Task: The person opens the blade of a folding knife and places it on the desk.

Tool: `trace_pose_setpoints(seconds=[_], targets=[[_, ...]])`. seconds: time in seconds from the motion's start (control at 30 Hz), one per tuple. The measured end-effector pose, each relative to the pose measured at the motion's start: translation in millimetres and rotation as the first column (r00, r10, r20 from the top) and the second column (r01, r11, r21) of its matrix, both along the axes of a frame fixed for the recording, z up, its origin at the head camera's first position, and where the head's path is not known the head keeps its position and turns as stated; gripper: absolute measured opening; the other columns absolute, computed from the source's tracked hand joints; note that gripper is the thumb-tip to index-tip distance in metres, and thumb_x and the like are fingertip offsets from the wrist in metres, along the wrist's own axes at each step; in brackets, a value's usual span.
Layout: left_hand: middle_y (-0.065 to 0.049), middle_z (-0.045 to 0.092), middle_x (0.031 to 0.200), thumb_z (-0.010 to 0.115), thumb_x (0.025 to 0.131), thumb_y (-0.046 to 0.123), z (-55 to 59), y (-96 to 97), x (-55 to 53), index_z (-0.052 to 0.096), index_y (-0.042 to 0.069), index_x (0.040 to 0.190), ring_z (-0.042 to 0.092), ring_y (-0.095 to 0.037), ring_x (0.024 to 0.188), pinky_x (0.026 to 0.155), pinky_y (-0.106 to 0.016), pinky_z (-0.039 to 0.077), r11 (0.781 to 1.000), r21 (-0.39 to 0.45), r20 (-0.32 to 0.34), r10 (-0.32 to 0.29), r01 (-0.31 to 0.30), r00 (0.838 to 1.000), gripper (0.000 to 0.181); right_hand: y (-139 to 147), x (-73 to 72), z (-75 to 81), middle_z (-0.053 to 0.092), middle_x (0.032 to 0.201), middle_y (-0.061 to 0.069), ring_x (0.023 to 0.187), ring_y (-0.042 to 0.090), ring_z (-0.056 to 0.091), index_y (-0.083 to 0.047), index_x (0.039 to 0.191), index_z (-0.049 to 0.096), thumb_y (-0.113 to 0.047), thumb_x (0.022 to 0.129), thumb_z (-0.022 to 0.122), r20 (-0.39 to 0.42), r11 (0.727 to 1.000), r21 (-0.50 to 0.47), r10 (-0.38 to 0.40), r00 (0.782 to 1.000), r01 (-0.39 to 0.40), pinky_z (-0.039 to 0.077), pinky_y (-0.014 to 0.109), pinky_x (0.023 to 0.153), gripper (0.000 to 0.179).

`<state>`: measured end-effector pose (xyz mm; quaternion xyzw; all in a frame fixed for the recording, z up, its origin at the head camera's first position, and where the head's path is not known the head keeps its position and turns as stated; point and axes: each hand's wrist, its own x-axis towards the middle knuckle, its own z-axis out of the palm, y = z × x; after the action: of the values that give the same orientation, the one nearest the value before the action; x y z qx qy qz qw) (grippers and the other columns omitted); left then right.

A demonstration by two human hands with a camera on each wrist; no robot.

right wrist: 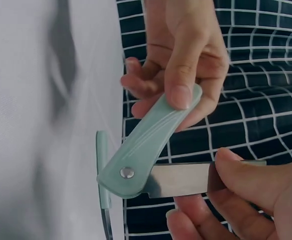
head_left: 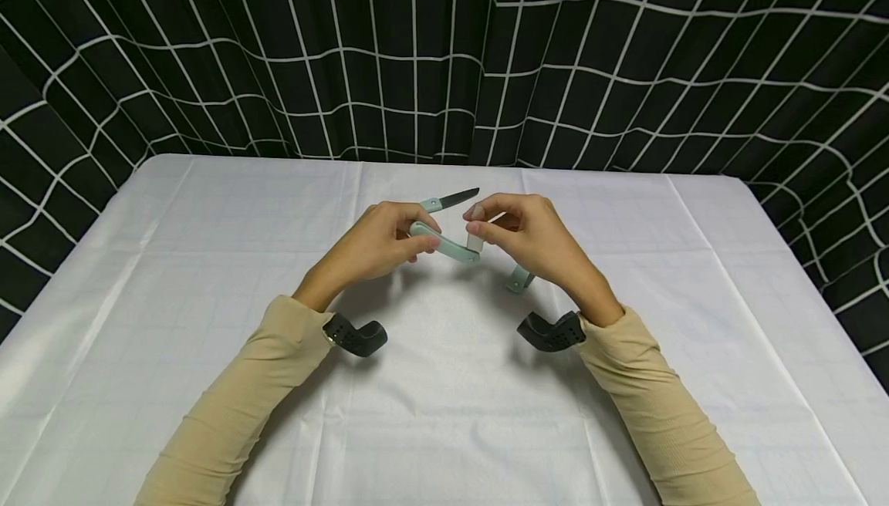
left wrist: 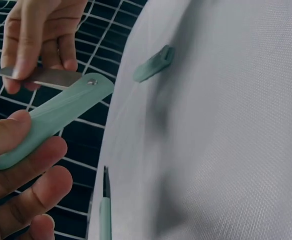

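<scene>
My left hand (head_left: 382,240) grips the mint-green handle of a folding knife (head_left: 454,248) between thumb and fingers. At the other end my right hand (head_left: 531,232) pinches the knife's silver blade (right wrist: 181,179), which stands out at an angle from the handle's riveted end. Both hands hold this knife above the table. Beyond the left hand, a second mint-green knife (head_left: 432,204) with a dark blade lies on the cloth, its rear part hidden by that hand. A mint-green piece (left wrist: 154,64) rests on the cloth beside the right hand, which partly covers it in the head view.
A white cloth (head_left: 458,413) with creases covers the table. Behind the table's far edge hangs a black curtain (head_left: 417,59) with a white grid. Black wrist mounts (head_left: 356,336) stick out from both tan sleeves.
</scene>
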<state>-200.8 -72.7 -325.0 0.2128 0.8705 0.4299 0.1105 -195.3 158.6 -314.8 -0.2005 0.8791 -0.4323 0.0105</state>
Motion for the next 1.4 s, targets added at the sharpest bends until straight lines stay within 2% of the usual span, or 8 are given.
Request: trace_pose_setpoints(seconds=[0.2, 0.33, 0.5, 0.7, 0.8, 1.0, 1.23, 1.4], targets=[[-0.015, 0.074, 0.092, 0.068, 0.094, 0.018, 0.5, -1.6, -0.1, 0.069, 0.009, 0.104, 0.070, -0.031, 0.078, 0.068, -0.030, 0.044, 1.000, 0.001, -0.011, -0.020, 0.020, 1.000, 0.013, 0, -1.5, -3.1, 0.075, 0.098, 0.012, 0.071, 0.016, 0.068, -0.003, 0.100, 0.075, -0.012, 0.091, 0.072, -0.034, 0.999, -0.028, 0.014, 0.999, -0.015, 0.054, 0.024, 0.070, 0.013], [-0.016, 0.074, 0.090, 0.068, 0.094, 0.017, 0.1, -2.4, -0.3, 0.069, 0.009, 0.103, 0.070, -0.032, 0.079, 0.068, -0.031, 0.043, 0.999, 0.022, -0.027, -0.023, 0.023, 0.999, 0.012, 2, -3.5, -4.0, 0.074, 0.099, 0.016, 0.067, 0.006, 0.067, 0.000, 0.098, 0.074, -0.010, 0.090, 0.072, -0.018, 0.996, -0.092, 0.010, 1.000, -0.012, 0.057, 0.025, 0.070, 0.012], [-0.015, 0.074, 0.087, 0.068, 0.094, 0.015, 0.4, -4.2, -1.4, 0.068, 0.008, 0.102, 0.071, -0.032, 0.078, 0.066, -0.031, 0.043, 0.998, 0.065, -0.046, -0.007, 0.010, 0.999, 0.011, 7, -6.8, -3.7, 0.072, 0.101, 0.020, 0.069, 0.006, 0.070, 0.006, 0.097, 0.071, -0.007, 0.091, 0.071, 0.005, 0.978, -0.207, 0.008, 1.000, -0.007, 0.060, 0.028, 0.071, 0.015], [-0.015, 0.076, 0.095, 0.063, 0.096, 0.010, 3.7, -6.0, -2.4, 0.066, 0.007, 0.104, 0.070, -0.021, 0.073, 0.067, -0.030, 0.041, 0.991, 0.131, -0.038, 0.020, -0.015, 0.999, 0.010, 13, -10.6, -5.3, 0.071, 0.099, -0.001, 0.073, 0.009, 0.072, 0.009, 0.098, 0.067, -0.005, 0.091, 0.070, 0.032, 0.937, -0.349, -0.001, 0.999, 0.012, 0.060, 0.030, 0.075, 0.016], [-0.014, 0.076, 0.093, 0.062, 0.096, 0.010, 4.2, -7.0, -2.9, 0.065, 0.007, 0.105, 0.069, -0.020, 0.072, 0.064, -0.028, 0.039, 0.988, 0.153, -0.018, 0.027, -0.024, 0.999, 0.010, 14, -11.0, -5.1, 0.071, 0.098, -0.006, 0.075, 0.009, 0.072, 0.006, 0.096, 0.067, -0.005, 0.091, 0.070, 0.052, 0.919, -0.393, -0.001, 0.999, 0.022, 0.060, 0.029, 0.076, 0.012], [-0.009, 0.076, 0.086, 0.062, 0.096, 0.010, 4.6, -8.3, -4.6, 0.065, 0.007, 0.105, 0.066, -0.032, 0.074, 0.056, -0.022, 0.040, 0.978, 0.207, 0.020, 0.024, -0.028, 0.999, 0.010, 16, -11.9, -4.3, 0.071, 0.097, -0.006, 0.078, 0.008, 0.072, -0.003, 0.093, 0.069, -0.003, 0.091, 0.069, 0.082, 0.888, -0.459, 0.006, 0.997, 0.033, 0.060, 0.028, 0.075, 0.002], [-0.014, 0.076, 0.096, 0.060, 0.097, 0.006, 4.6, -9.7, -5.0, 0.062, 0.003, 0.106, 0.069, -0.020, 0.074, 0.058, -0.029, 0.046, 0.959, 0.281, 0.020, 0.019, -0.024, 1.000, 0.010, 17, -12.8, -3.7, 0.072, 0.095, -0.003, 0.079, 0.010, 0.073, -0.006, 0.091, 0.069, 0.002, 0.092, 0.065, 0.101, 0.821, -0.570, 0.018, 0.995, 0.043, 0.060, 0.029, 0.076, 0.009], [-0.019, 0.074, 0.099, 0.058, 0.099, 0.006, 6.0, -9.0, -4.3, 0.059, 0.001, 0.109, 0.070, -0.015, 0.074, 0.059, -0.029, 0.047, 0.935, 0.352, 0.022, 0.025, -0.031, 0.999, 0.012, 18, -12.2, -1.7, 0.071, 0.097, 0.001, 0.076, 0.010, 0.073, -0.006, 0.090, 0.068, 0.001, 0.092, 0.066, 0.112, 0.767, -0.638, 0.018, 0.994, 0.058, 0.059, 0.028, 0.076, 0.008]])
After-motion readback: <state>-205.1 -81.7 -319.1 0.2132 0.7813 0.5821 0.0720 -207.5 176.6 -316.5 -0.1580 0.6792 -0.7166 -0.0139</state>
